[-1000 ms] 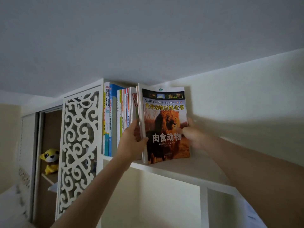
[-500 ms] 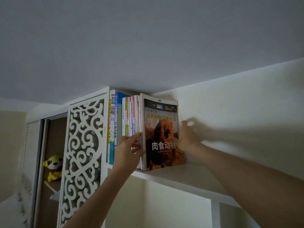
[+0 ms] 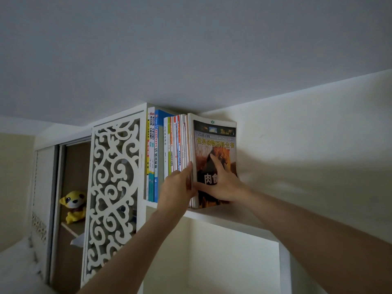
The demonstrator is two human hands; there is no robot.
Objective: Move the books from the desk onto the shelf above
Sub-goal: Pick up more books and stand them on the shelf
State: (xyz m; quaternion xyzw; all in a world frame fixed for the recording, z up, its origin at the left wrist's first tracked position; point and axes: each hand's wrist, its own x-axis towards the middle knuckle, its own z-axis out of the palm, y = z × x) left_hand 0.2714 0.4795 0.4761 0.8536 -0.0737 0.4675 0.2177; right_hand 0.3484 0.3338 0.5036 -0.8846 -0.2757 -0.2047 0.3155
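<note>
A lion book (image 3: 214,143) is seen standing upright on the white shelf (image 3: 229,217), at the right end of a row of books (image 3: 169,153), its cover turned outward and its spine pressed close against the thin volumes beside it. The right hand (image 3: 222,185) is laid flat on the lower part of the cover, fingers (image 3: 214,164) straight and spread, the thumb reaching left toward the spine; nothing is gripped by it, the book is only pressed. The left hand (image 3: 177,187) is raised against the spines of the thin books just left of the lion book, its fingers extended upward along them and touching them; whether any of them is pinched cannot be told, as the fingertips are partly hidden between the volumes. The two hands are nearly touching at the book's spine. Two taller books, one with a blue spine, are held at the left end of the row, against a white fretwork panel (image 3: 112,192). Behind that panel, in an open wardrobe compartment, a yellow plush toy (image 3: 73,205) is seated on a wooden ledge. Below the shelf a white recess (image 3: 231,264) is seen. The ceiling (image 3: 191,49) fills the upper part of the view
</note>
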